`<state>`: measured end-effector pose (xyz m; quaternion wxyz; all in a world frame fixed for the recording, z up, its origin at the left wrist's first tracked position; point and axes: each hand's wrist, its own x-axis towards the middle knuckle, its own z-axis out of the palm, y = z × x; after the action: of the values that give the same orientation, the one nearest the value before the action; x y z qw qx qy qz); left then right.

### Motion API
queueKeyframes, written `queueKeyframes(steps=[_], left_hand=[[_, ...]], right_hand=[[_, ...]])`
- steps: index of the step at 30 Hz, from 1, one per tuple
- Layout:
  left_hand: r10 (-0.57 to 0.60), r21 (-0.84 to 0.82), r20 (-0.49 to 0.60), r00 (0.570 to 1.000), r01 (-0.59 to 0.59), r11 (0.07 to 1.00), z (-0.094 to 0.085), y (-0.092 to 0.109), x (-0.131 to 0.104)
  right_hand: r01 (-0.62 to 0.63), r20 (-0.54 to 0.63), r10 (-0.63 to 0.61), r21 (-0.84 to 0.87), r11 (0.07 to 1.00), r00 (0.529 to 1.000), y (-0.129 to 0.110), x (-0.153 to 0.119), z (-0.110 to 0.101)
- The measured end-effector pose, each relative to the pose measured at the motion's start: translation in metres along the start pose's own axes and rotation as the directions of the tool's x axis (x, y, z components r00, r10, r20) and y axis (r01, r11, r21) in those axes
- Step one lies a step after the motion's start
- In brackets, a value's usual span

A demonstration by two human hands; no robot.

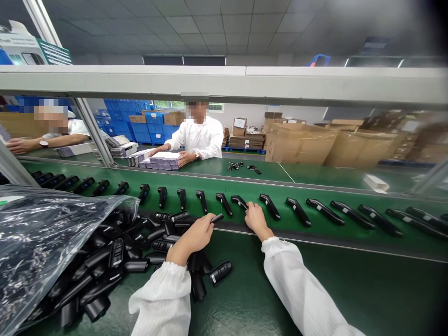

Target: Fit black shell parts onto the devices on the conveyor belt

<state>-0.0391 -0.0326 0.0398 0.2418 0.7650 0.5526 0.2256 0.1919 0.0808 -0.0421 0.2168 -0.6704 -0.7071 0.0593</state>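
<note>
My left hand (pixel 198 233) is closed on a small black plastic cover (pixel 217 218), its end poking out past the fingers. Below and around that wrist spreads a pile of similar black plastic covers (pixel 116 252), with a single loose cover (pixel 221 273) lying at its right side. My right hand (pixel 256 218) has its fingers closed around the near end of a black pistol-shaped handheld device (pixel 238 201) on the green belt. Its handle is partly hidden by the fingers. More of these devices lie in a row, including one (pixel 269 206) just right of that hand.
A clear plastic bag (pixel 52 242) covers the pile's left side. The green belt (pixel 336 233) runs across in front of me, under a white overhead beam (pixel 224 84). Across it, a co-worker in white (pixel 206 135) handles a stack of boxes (pixel 161 160); another person works at far left.
</note>
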Motion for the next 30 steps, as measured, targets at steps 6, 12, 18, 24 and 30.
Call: queueKeyframes(steps=[6,12,18,24,30], left_hand=[[0.013,-0.070,-0.067,0.998,-0.018,0.997,0.003,0.005,0.002],[0.027,-0.316,-0.039,0.999,-0.038,0.948,0.007,-0.001,0.007],[0.052,-0.437,-0.061,0.997,-0.074,0.897,0.019,0.020,0.010],[-0.036,-0.127,-0.139,0.990,0.018,0.992,0.015,0.007,0.008],[-0.266,0.205,-0.201,0.943,0.306,0.929,0.000,-0.034,0.000]], right_hand=[[0.052,-0.082,-0.045,0.090,0.995,0.996,-0.012,-0.018,-0.016],[-0.024,0.103,-0.312,0.968,0.249,0.944,-0.041,-0.054,-0.036],[-0.239,0.169,-0.243,0.925,-0.295,0.955,-0.063,-0.078,-0.041],[-0.153,0.167,-0.133,0.982,0.108,0.977,-0.036,-0.048,-0.037],[0.024,0.122,-0.083,0.422,0.906,0.989,0.017,-0.012,-0.036]])
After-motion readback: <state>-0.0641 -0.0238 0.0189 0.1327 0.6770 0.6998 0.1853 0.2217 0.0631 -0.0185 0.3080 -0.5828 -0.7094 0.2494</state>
